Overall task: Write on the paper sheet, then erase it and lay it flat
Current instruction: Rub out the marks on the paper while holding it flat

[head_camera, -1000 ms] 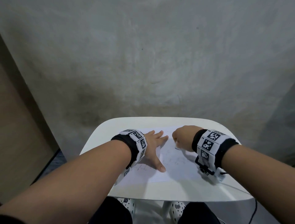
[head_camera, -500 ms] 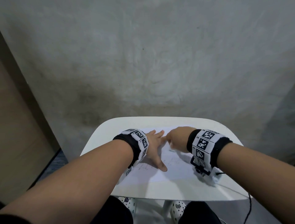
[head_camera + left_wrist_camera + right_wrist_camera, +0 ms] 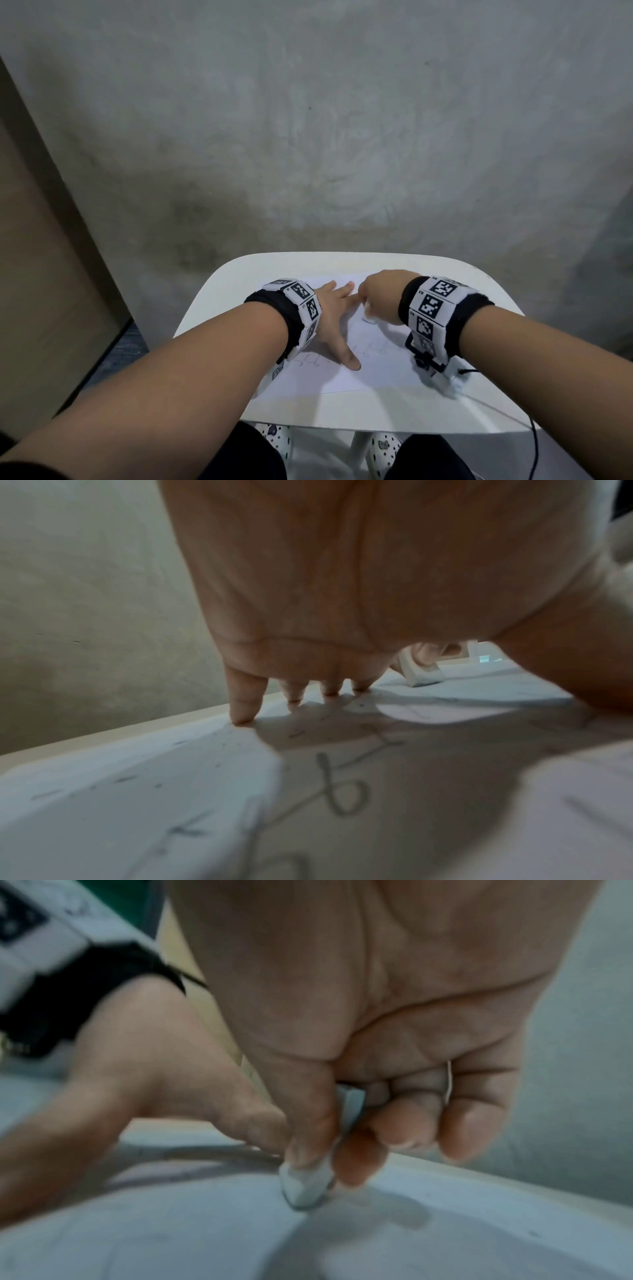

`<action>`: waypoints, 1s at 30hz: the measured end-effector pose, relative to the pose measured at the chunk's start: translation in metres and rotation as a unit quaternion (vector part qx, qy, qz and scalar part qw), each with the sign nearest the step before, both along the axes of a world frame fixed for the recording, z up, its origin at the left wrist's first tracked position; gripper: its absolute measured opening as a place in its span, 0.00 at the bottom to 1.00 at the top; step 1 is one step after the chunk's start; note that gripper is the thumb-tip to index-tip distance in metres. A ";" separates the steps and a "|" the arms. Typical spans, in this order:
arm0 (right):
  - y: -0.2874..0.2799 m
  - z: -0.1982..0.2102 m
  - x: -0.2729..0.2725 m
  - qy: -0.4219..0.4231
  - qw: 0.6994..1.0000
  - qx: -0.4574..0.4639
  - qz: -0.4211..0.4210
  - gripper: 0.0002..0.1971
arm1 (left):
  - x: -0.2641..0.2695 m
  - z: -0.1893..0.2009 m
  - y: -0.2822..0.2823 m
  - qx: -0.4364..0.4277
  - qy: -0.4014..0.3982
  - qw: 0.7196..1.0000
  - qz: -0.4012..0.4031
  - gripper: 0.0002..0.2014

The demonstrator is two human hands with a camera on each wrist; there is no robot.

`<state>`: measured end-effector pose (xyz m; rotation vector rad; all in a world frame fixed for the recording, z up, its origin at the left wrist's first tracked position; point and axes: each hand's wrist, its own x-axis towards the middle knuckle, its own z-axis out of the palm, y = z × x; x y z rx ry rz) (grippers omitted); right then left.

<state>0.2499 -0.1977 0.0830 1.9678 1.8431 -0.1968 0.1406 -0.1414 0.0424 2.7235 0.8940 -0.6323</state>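
To my left, the table has a bare white strip between its rounded left edge and the left edge of the paper. The paper lies flat on the tabletop, its near edge a little back from the table's near edge, its far edge short of the table's far rim, with bare white table showing beyond it.

My left hand rests on the left half of the paper, fingers straight and spread, tips pressing down near the far edge, thumb stretched toward the middle of the sheet. It holds nothing. Under and beside the palm there are pencil marks on the sheet, and small dark crumbs lie scattered to the left of my fingertips.

Just right of my left fingers, almost touching them, my right hand is curled round a small white eraser, pinched between thumb and forefinger. Its worn tip seems to meet the paper near the far edge, though the wrist view is blurred and I can't be sure of contact.

Right of that hand the sheet runs on under my wrist, then more bare table follows out to the right edge, where a thin black cable hangs down.
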 end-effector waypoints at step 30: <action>0.002 -0.003 0.006 -0.045 0.999 0.012 0.015 0.12 | -0.020 0.001 0.011 0.005 0.020 0.999 0.045 0.63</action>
